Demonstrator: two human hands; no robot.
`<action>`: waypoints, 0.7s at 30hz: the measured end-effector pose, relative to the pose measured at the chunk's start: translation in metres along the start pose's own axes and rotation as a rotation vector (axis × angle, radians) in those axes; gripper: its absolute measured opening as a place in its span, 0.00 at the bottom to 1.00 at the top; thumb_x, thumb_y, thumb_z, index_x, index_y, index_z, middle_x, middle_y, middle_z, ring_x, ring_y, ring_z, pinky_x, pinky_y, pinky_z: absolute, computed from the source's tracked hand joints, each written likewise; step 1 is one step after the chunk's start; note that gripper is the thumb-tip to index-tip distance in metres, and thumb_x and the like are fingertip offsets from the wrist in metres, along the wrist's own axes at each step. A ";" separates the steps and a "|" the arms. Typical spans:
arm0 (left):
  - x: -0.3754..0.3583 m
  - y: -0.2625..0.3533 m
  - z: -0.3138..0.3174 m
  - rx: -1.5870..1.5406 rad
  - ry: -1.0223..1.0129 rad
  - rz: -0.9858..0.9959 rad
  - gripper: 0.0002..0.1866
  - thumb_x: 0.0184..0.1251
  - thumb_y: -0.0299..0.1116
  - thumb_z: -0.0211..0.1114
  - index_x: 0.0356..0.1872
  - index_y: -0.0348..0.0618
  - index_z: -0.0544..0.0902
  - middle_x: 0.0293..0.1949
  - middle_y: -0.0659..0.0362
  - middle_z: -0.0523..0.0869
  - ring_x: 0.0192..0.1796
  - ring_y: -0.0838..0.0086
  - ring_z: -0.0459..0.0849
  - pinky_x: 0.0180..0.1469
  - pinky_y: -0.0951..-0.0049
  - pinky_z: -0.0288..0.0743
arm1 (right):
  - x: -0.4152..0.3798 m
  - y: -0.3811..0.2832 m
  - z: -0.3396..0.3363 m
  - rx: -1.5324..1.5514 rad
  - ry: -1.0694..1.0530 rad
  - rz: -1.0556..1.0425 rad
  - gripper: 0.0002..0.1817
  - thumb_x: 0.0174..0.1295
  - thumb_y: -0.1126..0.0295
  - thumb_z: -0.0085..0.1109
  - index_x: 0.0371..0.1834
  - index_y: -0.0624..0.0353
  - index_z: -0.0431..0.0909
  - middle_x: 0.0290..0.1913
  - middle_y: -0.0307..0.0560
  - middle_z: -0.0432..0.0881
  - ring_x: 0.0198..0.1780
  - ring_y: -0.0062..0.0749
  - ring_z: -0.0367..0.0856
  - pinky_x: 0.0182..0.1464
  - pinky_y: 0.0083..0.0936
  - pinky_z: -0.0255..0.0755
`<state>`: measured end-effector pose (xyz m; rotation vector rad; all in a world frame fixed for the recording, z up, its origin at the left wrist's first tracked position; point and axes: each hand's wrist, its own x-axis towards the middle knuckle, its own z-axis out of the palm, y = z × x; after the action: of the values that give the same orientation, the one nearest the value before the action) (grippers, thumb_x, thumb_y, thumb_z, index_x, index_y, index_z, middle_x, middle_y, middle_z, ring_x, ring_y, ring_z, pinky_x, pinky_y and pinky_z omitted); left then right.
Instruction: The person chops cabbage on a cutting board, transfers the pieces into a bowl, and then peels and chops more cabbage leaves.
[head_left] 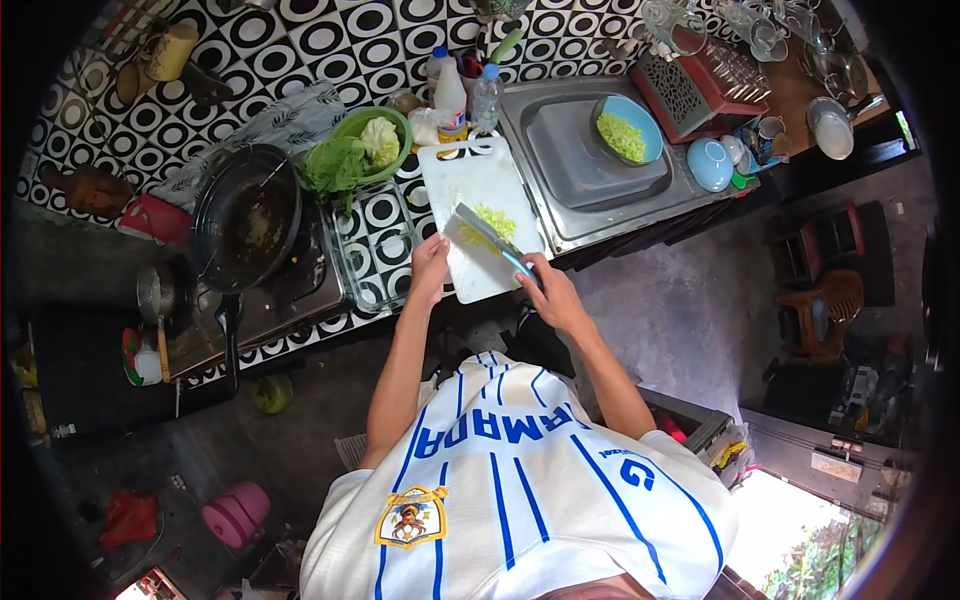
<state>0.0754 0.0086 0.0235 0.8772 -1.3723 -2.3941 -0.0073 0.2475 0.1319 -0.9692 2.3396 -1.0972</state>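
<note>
A knife (pixel 484 229) with a wide blade and blue handle is gripped in my right hand (pixel 550 291). Its blade lies over a white cutting board (pixel 470 178), beside a small heap of chopped pale-green vegetable (pixel 497 219). Some green bits show along the blade. My left hand (pixel 429 268) is closed at the board's left edge, the thumb on the near side; its fingertips are partly hidden. Behind it, a green basin (pixel 402 130) holds leafy greens (pixel 335 166) and a pale vegetable piece (pixel 379 137).
A blue bowl (pixel 655 139) of chopped greens rests on a grey tub (pixel 580 160) over the sink (pixel 515 110). Bottles (pixel 487 97) stand behind the board. Left are a glass tray (pixel 375 262) and a large wok (pixel 248 215); a dish rack (pixel 690 90) stands right.
</note>
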 end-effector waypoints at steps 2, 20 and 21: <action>0.004 0.009 0.013 -0.037 -0.045 0.002 0.17 0.79 0.27 0.52 0.63 0.32 0.75 0.53 0.54 0.85 0.51 0.73 0.84 0.54 0.71 0.78 | -0.012 -0.009 -0.015 -0.065 0.016 -0.047 0.13 0.74 0.59 0.52 0.54 0.54 0.72 0.33 0.58 0.82 0.40 0.61 0.82 0.40 0.48 0.72; 0.097 -0.011 0.229 -0.159 -0.022 0.103 0.14 0.75 0.21 0.51 0.59 0.32 0.75 0.55 0.53 0.83 0.55 0.69 0.83 0.60 0.68 0.78 | 0.062 0.097 -0.166 -0.188 0.058 -0.197 0.10 0.74 0.61 0.50 0.45 0.57 0.70 0.31 0.62 0.81 0.38 0.65 0.80 0.37 0.54 0.70; 0.099 -0.009 0.241 -0.135 -0.027 0.101 0.16 0.74 0.19 0.50 0.60 0.32 0.74 0.56 0.52 0.83 0.56 0.67 0.83 0.62 0.68 0.77 | 0.068 0.103 -0.176 -0.181 0.052 -0.188 0.10 0.74 0.61 0.50 0.45 0.57 0.69 0.30 0.62 0.81 0.37 0.65 0.80 0.36 0.55 0.70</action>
<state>-0.1489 0.1335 0.0694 0.7255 -1.2170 -2.3975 -0.2012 0.3368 0.1581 -1.2620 2.4636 -1.0019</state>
